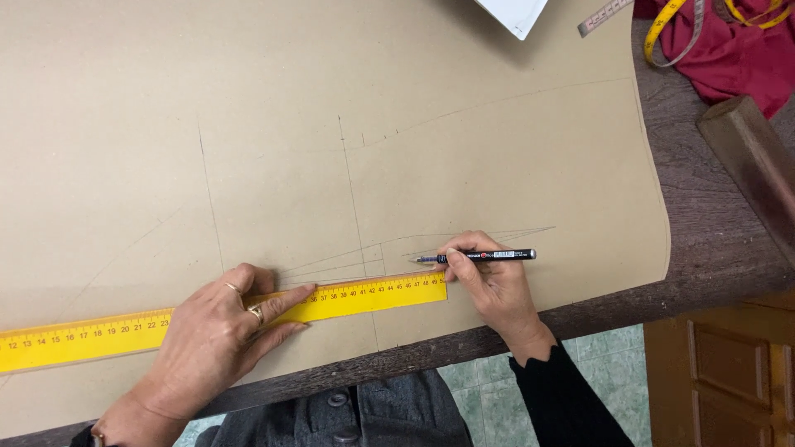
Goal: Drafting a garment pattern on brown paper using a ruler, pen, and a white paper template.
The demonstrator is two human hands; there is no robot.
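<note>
Head view, looking down on a large sheet of brown pattern paper (331, 124) spread over a dark wooden table (712, 240). The paper carries faint pencil lines: several near-vertical strokes and a few long shallow curves that converge toward the right.

Left hand (217, 335): laid flat on a long yellow ruler (364, 291), fingers spread fairly wide, index finger stretched along the ruler's length. The palm bears down near the middle of the visible ruler, probably so the straightedge cannot pivot while a line is run along it. Rings on two fingers. The ruler lies at a slight tilt, rising to the right, and its right end stops just beside the other hand.

Right hand (493, 281): fingers closed narrowly around a black pen or mechanical pencil (484, 256), held almost level with the paper, tip pointing left. The tip sits just above the ruler's upper edge, near its right end, close to where the shallow curves meet (contact with the paper cannot be confirmed from this angle). The heel of the hand rests on the paper, which would steady the tip.

Periphery: a yellow tape measure (662, 29) draped over dark red fabric (737, 50) at top right, off the paper; a wooden block (749, 161) on the table edge; a white sheet corner (513, 15) at the top. Grey buttoned garment and green floor tiles show below the table's edge.
</note>
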